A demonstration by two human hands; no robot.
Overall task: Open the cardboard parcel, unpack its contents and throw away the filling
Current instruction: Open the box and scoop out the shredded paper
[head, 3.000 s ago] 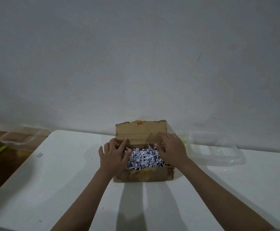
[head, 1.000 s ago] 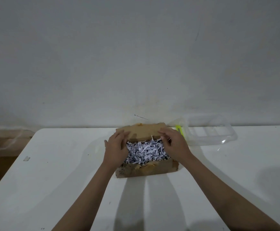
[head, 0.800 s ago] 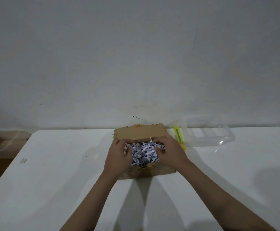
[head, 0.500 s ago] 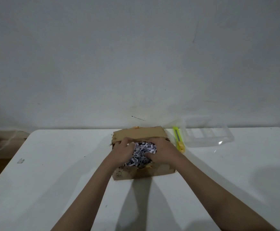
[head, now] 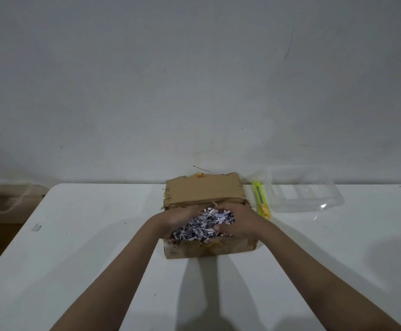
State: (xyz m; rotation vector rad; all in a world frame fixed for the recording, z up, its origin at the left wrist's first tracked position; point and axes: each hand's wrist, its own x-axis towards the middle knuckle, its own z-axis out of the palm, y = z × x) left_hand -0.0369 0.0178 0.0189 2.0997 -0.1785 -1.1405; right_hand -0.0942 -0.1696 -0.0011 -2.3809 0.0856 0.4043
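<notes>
Cardboard parcel, mid-bench, rear flap standing open. Contents: shredded paper filling, heaped to the rim; any goods beneath hidden. Left hand and right hand curl inward, gripping the heap from either side. Filling likely feather-light, springy, prone to shedding (scoop from below, compressing). Yellow utility knife just right of the parcel; clear plastic tray beyond it.

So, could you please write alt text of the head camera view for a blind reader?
Two bare hands, left hand and right hand, gather shredded paper inside an open cardboard box on a white table. A yellow utility knife and a clear plastic container lie to its right.
</notes>
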